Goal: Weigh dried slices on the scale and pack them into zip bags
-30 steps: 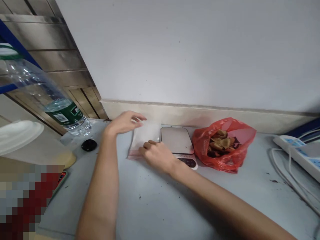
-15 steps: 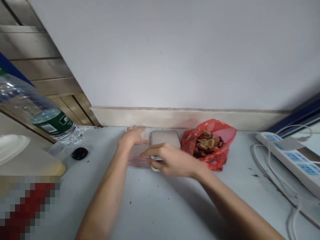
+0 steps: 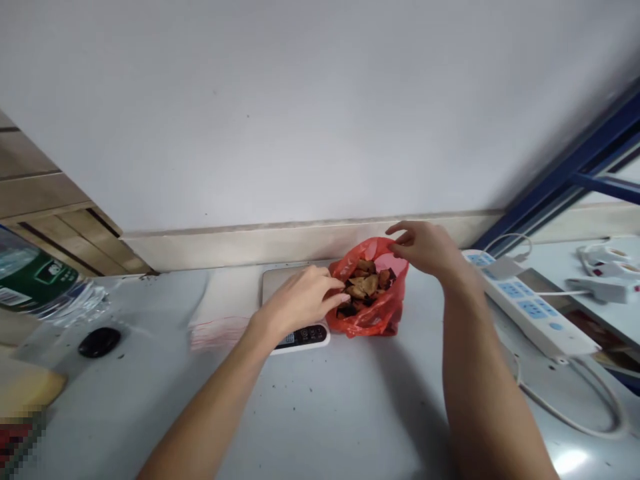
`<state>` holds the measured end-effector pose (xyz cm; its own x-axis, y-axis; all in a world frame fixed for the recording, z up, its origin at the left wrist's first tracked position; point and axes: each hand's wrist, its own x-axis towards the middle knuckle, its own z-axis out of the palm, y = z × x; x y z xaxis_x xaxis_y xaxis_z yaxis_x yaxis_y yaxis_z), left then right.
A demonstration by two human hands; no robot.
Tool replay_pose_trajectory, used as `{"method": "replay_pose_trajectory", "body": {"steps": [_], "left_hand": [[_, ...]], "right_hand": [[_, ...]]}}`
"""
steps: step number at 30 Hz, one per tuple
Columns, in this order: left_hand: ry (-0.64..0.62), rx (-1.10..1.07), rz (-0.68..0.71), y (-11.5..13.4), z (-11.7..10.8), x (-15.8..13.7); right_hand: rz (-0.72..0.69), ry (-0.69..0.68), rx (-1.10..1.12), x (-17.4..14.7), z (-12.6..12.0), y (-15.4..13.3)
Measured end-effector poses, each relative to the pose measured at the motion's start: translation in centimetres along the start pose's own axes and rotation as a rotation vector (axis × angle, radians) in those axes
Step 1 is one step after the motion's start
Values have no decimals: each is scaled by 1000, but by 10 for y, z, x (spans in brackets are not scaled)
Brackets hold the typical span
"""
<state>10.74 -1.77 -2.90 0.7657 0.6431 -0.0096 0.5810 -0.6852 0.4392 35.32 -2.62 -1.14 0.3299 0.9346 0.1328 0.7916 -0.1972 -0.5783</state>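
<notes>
A red plastic bag stands with its mouth spread wide, holding brown dried pieces that look like dried peel. Over a small digital scale is my left hand, its fingers apart and their tips at the bag's left rim. The hand hides much of the scale's plate and part of its display. At the bag's upper right rim is my right hand, with thumb and forefinger apart. Left of the scale lies a flat stack of clear plastic bags with red-lined edges.
A power strip with cables lies to the right, near a blue metal frame. On the left are a large water bottle with a green label and a round black lid. A wall rises behind the table.
Both hands have moved right, from the clear bags and the scale to the red bag. The view has turned right, showing more of the power strip and the blue frame.
</notes>
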Motion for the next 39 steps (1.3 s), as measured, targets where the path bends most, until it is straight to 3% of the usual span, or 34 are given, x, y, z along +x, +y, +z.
{"method": "replay_pose_trajectory", "body": {"steps": [2, 6, 10, 13, 16, 19, 21, 25, 29, 39], "left_hand": [[123, -32, -16, -2, 7, 9], [497, -139, -47, -12, 11, 12], [570, -148, -49, -14, 11, 7], [573, -132, -18, -11, 8, 3], [447, -121, -14, -10, -1, -2], [172, -114, -34, -16, -16, -12], [41, -100, -104, -23, -27, -22], [-81, -25, -316, -39, -44, -40], [-215, 10, -435, -51, -56, -53], [-251, 5, -460, -50, -61, -57]], "right_hand": [[-42, 58, 127, 1, 2, -4], [-104, 277, 333, 5, 9, -5], [-62, 216, 251, 7, 12, -3], [-83, 255, 156, 3, 5, -7], [-171, 79, 80, -5, -4, -15], [-329, -229, -24, -12, -9, -22], [-391, -331, -95, -15, -9, -28], [-389, -357, -205, -18, -6, -36], [-399, -405, -236, -18, -3, -39], [-348, -522, -239, -18, 4, -34]]}}
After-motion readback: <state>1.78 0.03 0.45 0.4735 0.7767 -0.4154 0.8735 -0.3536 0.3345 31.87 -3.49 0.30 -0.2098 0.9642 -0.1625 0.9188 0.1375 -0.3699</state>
